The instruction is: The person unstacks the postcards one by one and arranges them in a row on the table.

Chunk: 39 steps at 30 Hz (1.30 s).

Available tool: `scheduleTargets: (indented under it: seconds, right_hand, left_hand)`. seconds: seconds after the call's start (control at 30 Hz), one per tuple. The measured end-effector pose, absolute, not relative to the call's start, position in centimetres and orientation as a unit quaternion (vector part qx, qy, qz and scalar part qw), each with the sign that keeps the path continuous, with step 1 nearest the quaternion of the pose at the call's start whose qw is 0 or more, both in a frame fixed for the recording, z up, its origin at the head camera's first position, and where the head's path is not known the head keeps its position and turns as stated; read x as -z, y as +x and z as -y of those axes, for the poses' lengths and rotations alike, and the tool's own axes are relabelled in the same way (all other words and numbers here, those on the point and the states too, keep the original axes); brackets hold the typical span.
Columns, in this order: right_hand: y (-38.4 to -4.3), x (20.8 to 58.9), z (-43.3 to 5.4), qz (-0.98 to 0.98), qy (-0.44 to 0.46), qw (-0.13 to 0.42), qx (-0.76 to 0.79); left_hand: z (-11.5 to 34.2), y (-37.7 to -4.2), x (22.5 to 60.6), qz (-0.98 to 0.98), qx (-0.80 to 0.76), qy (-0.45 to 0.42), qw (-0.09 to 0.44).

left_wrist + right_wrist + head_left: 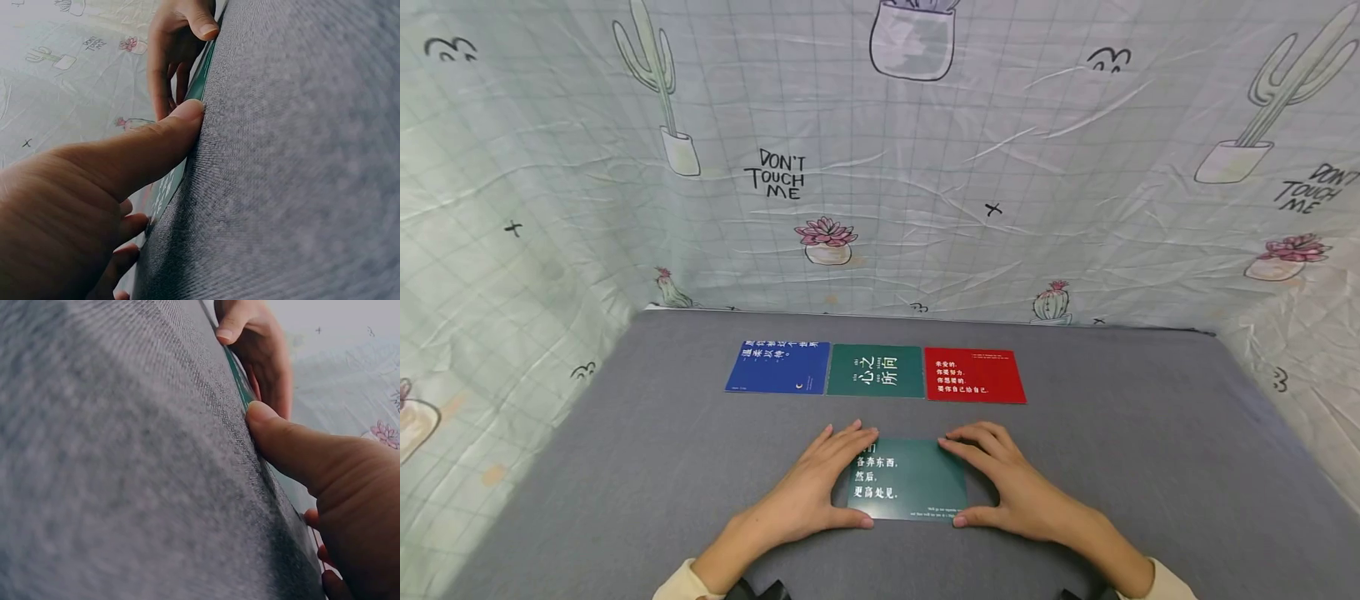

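A dark green card [917, 479] with white Chinese writing is close over the grey cloth near the front of the table. My left hand [808, 490] holds its left end, the thumb at the near corner and the fingers at the far one. On the other end my right hand [1022, 492] does the same, its fingers more bent. Both thumbs show at the card's near edge in the left wrist view, where the card [199, 87] appears as a thin strip. Beyond the hands, a blue card [782, 371], a second green card [876, 385] and a red card [1000, 375] lie side by side.
Grey cloth [625, 450] covers the table. A pale curtain [910, 150] printed with cacti and "DON'T TOUCH ME" hangs behind the table's far edge and along both sides.
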State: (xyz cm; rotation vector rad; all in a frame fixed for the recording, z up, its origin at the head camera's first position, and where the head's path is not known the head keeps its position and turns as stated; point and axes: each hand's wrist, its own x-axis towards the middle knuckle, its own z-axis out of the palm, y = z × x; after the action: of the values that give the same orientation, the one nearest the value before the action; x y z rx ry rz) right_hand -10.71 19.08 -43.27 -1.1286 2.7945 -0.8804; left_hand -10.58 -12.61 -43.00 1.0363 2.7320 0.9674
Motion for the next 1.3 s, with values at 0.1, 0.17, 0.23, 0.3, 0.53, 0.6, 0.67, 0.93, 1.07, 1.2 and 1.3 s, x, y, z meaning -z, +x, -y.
scheduleTargets:
  seconds: [0.1, 0.17, 0.23, 0.3, 0.53, 0.6, 0.67, 0.93, 1.07, 1.2, 1.3]
  right_hand:
    - [-10.6, 43.36, -19.01, -0.893, -0.351, 0.006, 0.283]
    - [-10.57, 43.42, -19.01, -0.892, -0.349, 0.008, 0.287]
    - [-10.55, 43.49, -19.0, -0.892, -0.348, 0.007, 0.289]
    - [-10.53, 43.54, -19.0, -0.89, -0.349, 0.008, 0.294]
    - [-10.46, 43.6, -18.98, -0.883, -0.352, 0.019, 0.309]
    - [-10.47, 43.58, -18.98, -0.881, -0.355, 0.018, 0.313]
    - [-10.48, 43.58, -19.01, -0.879, -0.357, 0.015, 0.316]
    - [-10.48, 43.56, -19.04, -0.871, -0.365, 0.005, 0.329]
    - [-10.51, 43.49, -19.05, -0.87, -0.362, 0.006, 0.336]
    - [-10.55, 43.48, -19.05, -0.87, -0.36, 0.005, 0.338]
    - [-10.53, 43.52, -19.02, -0.868, -0.364, -0.001, 0.337]
  left_hand:
    - [12.57, -10.57, 43.05, -0.889, -0.316, 0.331, 0.035]
    - [12.56, -10.56, 43.09, -0.889, -0.319, 0.328, 0.036]
    - [12.54, -10.56, 43.15, -0.889, -0.32, 0.326, 0.037]
    - [12.54, -10.55, 43.21, -0.888, -0.322, 0.326, 0.035]
    - [12.43, -10.49, 43.39, -0.89, -0.326, 0.317, 0.035]
    - [12.42, -10.47, 43.44, -0.89, -0.327, 0.314, 0.034]
    - [12.41, -10.46, 43.48, -0.89, -0.33, 0.311, 0.033]
    - [12.4, -10.45, 43.5, -0.882, -0.359, 0.305, 0.026]
    - [12.33, -10.41, 43.38, -0.874, -0.372, 0.311, 0.03]
    - [12.25, -10.42, 43.29, -0.87, -0.375, 0.32, 0.021]
    - [12.21, -10.46, 43.23, -0.867, -0.374, 0.331, 0.008]
